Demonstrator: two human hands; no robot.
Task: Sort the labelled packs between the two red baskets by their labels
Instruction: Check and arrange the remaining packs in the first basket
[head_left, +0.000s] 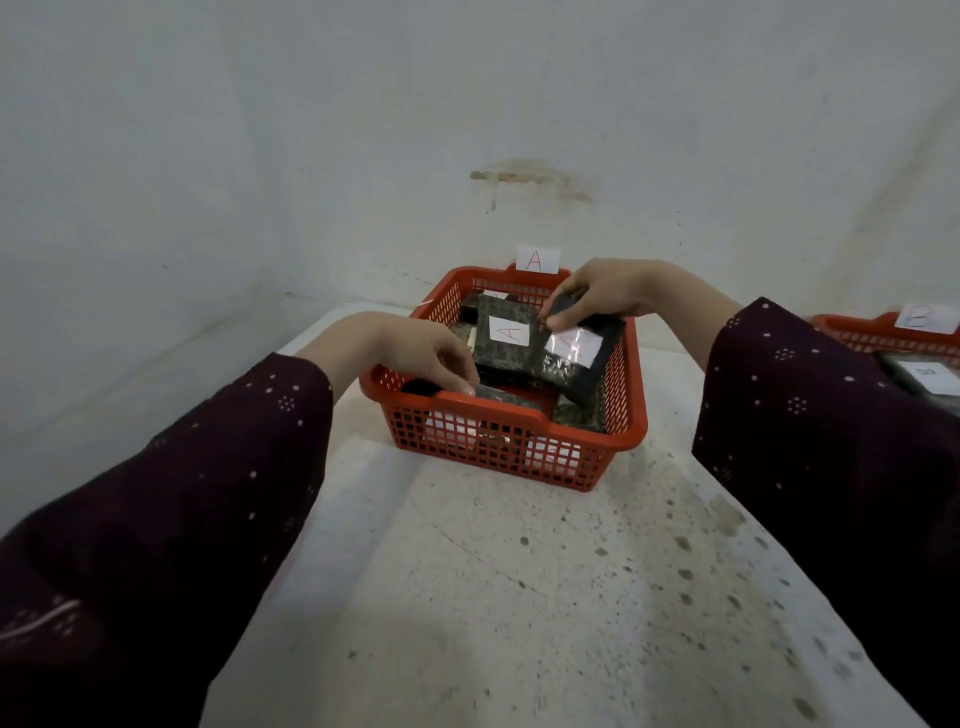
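A red basket tagged "A" stands in the middle of the table and holds several dark packs with white labels. One pack labelled "A" lies face up inside. My right hand pinches the top corner of a dark pack whose glossy label I cannot read; it tilts above the basket's right side. My left hand reaches over the basket's near-left rim, its fingertips on another dark pack. A second red basket tagged "B" sits at the right edge.
The pale speckled table stretches toward me in front of the basket. A white wall rises close behind both baskets. A labelled pack lies in the right basket, partly hidden by my right sleeve.
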